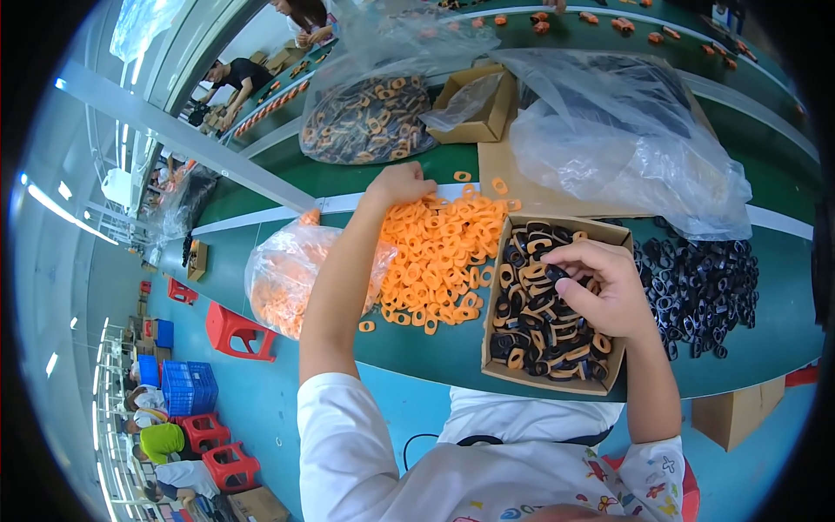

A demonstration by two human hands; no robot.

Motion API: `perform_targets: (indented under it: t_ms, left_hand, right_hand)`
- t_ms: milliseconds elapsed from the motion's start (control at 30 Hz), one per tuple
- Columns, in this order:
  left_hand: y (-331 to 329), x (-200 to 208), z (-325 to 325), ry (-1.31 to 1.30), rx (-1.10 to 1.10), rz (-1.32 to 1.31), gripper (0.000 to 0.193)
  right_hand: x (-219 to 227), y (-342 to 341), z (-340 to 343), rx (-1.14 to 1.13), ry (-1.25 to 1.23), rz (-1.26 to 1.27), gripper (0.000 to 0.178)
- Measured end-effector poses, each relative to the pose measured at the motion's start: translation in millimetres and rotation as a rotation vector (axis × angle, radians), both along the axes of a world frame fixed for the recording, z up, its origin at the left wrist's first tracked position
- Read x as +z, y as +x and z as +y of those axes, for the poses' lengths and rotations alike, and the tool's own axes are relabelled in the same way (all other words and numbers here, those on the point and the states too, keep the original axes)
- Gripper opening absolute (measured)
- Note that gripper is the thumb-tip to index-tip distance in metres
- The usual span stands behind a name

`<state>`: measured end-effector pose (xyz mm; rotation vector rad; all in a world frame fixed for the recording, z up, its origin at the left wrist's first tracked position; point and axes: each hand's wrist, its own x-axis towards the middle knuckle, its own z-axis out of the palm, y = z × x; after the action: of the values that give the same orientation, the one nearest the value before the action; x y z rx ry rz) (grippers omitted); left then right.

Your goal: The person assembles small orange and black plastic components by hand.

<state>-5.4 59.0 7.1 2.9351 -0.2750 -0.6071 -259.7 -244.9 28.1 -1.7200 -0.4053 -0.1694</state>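
My left hand (402,183) is at the far edge of a heap of flat orange plastic rings (439,252). Its fingers are curled together, and whatever they may hold is hidden. My right hand (607,289) pinches a small dark plastic piece (556,273) between thumb and fingers. That hand is above an open cardboard box (557,383) filled with black-and-orange oval pieces (539,317). To the right of the box spreads a pile of loose black plastic rings (709,287). A clear bag of orange parts (283,283) leans beside my left forearm.
Beyond the heaps sit a clear bag of black-and-orange pieces (370,117), a small carton (477,109) and a large plastic bag with dark contents (617,130). A white post (183,130) slants at the left. Orange parts lie on the far belt, with people working there.
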Motion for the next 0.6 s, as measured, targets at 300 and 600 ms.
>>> perform_targets:
  t_ms: [300, 600]
  left_hand:
    - [-24, 3, -15, -0.038, -0.150, -0.075, 0.040]
    - [-73, 46, -45, -0.143, -0.368, -0.081, 0.031]
  right_hand:
    - [2, 1, 0, -0.001, 0.000, 0.003, 0.028]
    - [0, 1, 0, -0.006, 0.014, -0.010, 0.026]
